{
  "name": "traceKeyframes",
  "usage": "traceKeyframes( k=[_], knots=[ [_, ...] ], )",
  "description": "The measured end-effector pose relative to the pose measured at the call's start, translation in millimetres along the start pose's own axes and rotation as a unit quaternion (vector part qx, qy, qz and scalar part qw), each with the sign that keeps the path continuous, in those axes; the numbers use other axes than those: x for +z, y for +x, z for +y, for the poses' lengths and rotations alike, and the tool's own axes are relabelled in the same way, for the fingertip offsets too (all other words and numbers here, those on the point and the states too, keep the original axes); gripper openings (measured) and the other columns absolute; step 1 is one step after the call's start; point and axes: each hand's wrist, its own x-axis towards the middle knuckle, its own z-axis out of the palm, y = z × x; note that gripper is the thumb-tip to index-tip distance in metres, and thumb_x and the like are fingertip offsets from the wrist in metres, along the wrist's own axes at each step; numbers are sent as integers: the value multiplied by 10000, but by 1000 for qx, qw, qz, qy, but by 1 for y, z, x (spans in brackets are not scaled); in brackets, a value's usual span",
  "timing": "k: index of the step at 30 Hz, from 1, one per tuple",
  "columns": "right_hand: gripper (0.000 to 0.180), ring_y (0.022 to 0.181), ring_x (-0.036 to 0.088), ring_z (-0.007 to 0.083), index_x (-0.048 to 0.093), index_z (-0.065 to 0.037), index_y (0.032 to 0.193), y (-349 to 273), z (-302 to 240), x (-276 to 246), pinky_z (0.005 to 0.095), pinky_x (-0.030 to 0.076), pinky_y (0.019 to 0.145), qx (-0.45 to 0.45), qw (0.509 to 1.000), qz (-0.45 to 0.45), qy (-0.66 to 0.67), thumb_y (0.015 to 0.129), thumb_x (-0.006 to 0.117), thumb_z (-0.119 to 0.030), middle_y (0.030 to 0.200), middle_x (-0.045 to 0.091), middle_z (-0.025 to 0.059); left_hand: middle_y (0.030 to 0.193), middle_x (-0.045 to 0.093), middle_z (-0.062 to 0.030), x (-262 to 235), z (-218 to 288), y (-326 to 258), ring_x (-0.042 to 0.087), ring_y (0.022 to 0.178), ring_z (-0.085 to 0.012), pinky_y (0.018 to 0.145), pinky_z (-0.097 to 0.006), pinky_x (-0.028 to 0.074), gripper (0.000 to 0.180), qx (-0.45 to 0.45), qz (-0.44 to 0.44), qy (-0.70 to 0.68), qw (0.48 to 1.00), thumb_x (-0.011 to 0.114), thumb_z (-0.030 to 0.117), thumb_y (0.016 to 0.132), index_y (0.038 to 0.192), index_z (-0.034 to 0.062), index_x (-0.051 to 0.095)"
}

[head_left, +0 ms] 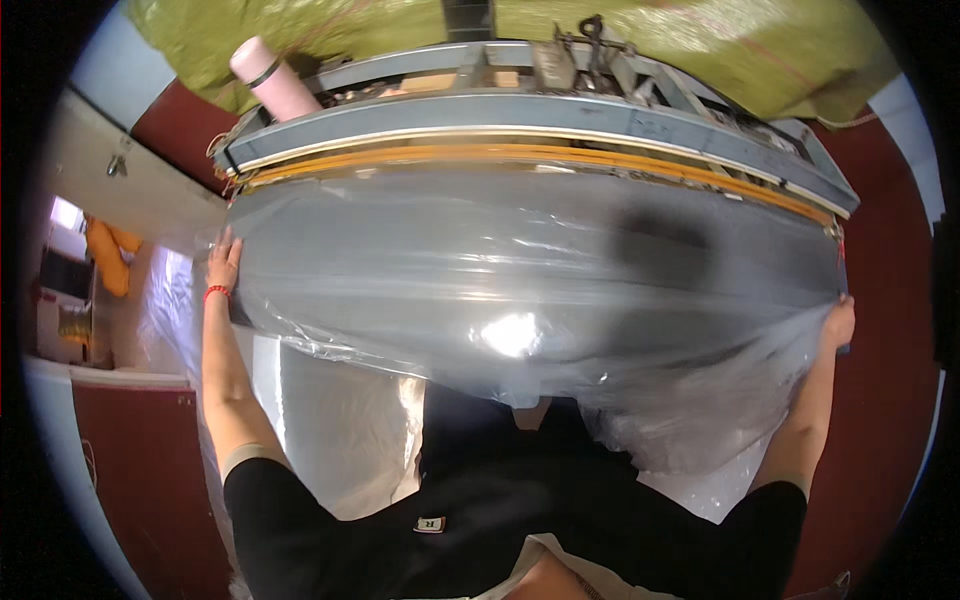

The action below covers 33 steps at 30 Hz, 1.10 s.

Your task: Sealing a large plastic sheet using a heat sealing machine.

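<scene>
A wide sheet of clear plastic film [430, 265] lies over the grey surface in front of me, wrinkled, with a bright glare near its middle. At its left edge rests my left hand [224, 262], fingers stretched forward along the film, a red bracelet on the wrist. My right hand [840, 322] is closed on the film's right edge, with the fingertips partly hidden. Between my arms the near edge of the film hangs loosely towards my body, bunched more at the right.
Beyond the film runs a grey metal frame [480, 112] with orange strips [520, 153] along its near side. A pink bottle [272, 80] leans at its back left. Metal clamps [592, 55] stand on top. Green sheeting [700, 40] hangs behind. At left is a pale door [150, 180].
</scene>
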Motion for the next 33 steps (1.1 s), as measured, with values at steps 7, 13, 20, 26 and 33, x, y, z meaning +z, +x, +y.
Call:
traceKeyframes(
  k=[7, 13, 20, 26, 33],
  knots=[
    [339, 860, 573, 350, 522, -128, 1015, 0, 7, -8, 467, 448, 684, 8, 1000, 9, 3, 871, 335, -371, 893, 599, 179, 903, 578, -71, -86, 262, -91, 524, 769, -110, 633, -209, 354, 314, 43, -73, -603, 793, 458, 327, 869, 912, 32, 558],
    [337, 882, 565, 342, 537, -95, 972, -2, -4, -16, 452, 435, 722, 14, 1000, -3, 14, 873, 339, -349, 915, 600, 171, 1009, 582, -127, -48, 413, -310, 548, 960, -189, 835, -295, 421, 294, 311, -641, -404, 574, 496, 153, 854, 1079, -36, 511],
    [324, 891, 562, 336, 561, -91, 932, -9, -1, -21, 447, 431, 737, 20, 999, -2, 50, 867, 357, -334, 922, 597, 173, 996, 548, -167, 77, 468, -383, 526, 955, -283, 803, -343, 399, 272, 284, -402, -261, 831, 551, 124, 749, 987, 1, 502],
    [312, 904, 561, 324, 566, -109, 967, -10, -6, -17, 443, 435, 737, 10, 998, -7, 57, 867, 366, -327, 931, 599, 159, 732, 473, 17, -47, 424, -326, 452, 684, -70, 591, -218, 363, 207, 280, -568, -511, 582, 675, 115, 719, 729, 62, 476],
    [356, 866, 569, 346, 534, -125, 979, -3, 9, -10, 457, 443, 698, -3, 1000, -10, 15, 879, 317, -390, 920, 598, 150, 681, 498, -3, -145, 368, -279, 459, 555, -58, 509, -215, 388, 132, 256, -426, -229, 837, 559, -1, 704, 804, 46, 487]
  ],
)
